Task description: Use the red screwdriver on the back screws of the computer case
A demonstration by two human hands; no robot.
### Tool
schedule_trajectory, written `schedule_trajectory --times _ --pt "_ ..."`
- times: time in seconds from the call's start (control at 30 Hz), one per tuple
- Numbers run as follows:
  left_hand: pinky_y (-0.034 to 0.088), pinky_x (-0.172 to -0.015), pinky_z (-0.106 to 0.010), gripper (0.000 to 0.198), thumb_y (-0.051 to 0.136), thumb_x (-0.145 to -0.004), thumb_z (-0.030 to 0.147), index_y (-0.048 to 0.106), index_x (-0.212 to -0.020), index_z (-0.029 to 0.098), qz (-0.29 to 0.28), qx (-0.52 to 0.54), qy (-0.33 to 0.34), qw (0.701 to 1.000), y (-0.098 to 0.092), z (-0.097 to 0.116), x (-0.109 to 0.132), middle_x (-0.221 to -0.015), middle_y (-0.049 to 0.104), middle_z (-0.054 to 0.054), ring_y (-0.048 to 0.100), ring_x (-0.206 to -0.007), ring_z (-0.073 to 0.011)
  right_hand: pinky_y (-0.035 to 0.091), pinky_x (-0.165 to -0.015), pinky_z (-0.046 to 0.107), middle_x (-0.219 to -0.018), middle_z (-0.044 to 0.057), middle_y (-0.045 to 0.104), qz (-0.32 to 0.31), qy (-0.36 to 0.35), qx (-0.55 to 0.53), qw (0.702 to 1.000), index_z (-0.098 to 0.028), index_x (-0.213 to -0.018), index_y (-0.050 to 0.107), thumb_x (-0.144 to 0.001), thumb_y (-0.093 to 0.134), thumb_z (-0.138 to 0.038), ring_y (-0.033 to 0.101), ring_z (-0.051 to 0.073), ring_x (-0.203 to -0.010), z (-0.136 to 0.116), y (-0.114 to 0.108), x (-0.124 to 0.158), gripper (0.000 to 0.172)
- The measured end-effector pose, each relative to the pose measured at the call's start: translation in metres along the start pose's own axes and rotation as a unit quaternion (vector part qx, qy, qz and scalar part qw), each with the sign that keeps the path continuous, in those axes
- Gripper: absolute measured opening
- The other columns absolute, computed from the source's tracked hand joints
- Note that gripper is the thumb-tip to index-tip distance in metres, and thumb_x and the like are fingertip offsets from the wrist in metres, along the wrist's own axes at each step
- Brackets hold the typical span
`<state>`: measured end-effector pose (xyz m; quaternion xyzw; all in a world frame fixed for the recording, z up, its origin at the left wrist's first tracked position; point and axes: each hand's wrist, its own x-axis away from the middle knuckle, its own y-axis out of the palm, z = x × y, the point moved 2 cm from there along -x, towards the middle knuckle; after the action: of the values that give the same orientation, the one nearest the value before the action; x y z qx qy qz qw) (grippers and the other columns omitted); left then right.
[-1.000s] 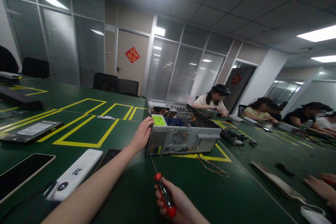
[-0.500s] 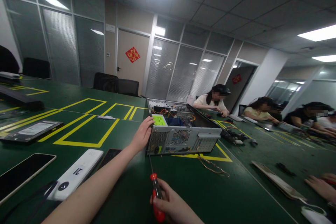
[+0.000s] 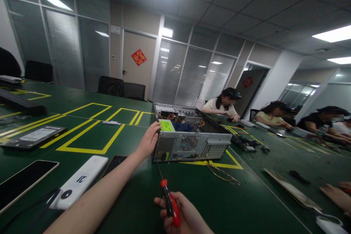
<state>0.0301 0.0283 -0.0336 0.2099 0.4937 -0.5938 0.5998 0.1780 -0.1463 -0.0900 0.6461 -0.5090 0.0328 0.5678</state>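
Right now the left hand (image 3: 148, 140) rests flat against the left rear corner of the open computer case (image 3: 192, 142), fingers spread, gripping nothing. The right hand (image 3: 183, 217) is closed around the red-and-black screwdriver (image 3: 170, 203), its thin shaft pointing up at the case's lower rear edge. The case lies on its side on the green table (image 3: 233, 204), near a white device (image 3: 79, 181).

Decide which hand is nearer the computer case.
Left. The left hand rests on the case at its left corner; the right hand holds a screwdriver back from it.
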Motion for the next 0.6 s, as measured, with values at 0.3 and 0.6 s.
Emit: schedule_trajectory --times 0.3,0.6 --pt "0.027 -0.109 -0.046 0.033 0.028 -0.094 0.030 0.046 -0.119 0.020 -0.003 0.002 -0.004 1.000 0.0001 -0.0015 -0.0001 -0.132 0.044 -0.010 0.033 -0.131 -0.0211 0.027 -0.033 0.011 -0.064 0.004 0.058 -0.035 -0.006 -0.015 0.999 -0.010 -0.095 0.058 -0.085 0.045 -0.040 0.046 0.006 -0.043 0.0012 -0.0034 -0.0028 0.035" --pt "0.026 -0.109 -0.045 0.033 0.028 -0.094 0.030 0.046 -0.119 0.019 -0.003 0.003 0.000 1.000 0.0004 -0.0025 -0.0001 -0.132 0.044 -0.011 0.033 -0.131 -0.0205 0.034 -0.038 0.009 -0.056 0.001 0.054 -0.007 0.011 -0.037 0.999 -0.006 -0.082 0.058 -0.084 0.050 -0.039 0.047 0.004 -0.045 -0.0001 -0.0093 -0.0023 0.034"
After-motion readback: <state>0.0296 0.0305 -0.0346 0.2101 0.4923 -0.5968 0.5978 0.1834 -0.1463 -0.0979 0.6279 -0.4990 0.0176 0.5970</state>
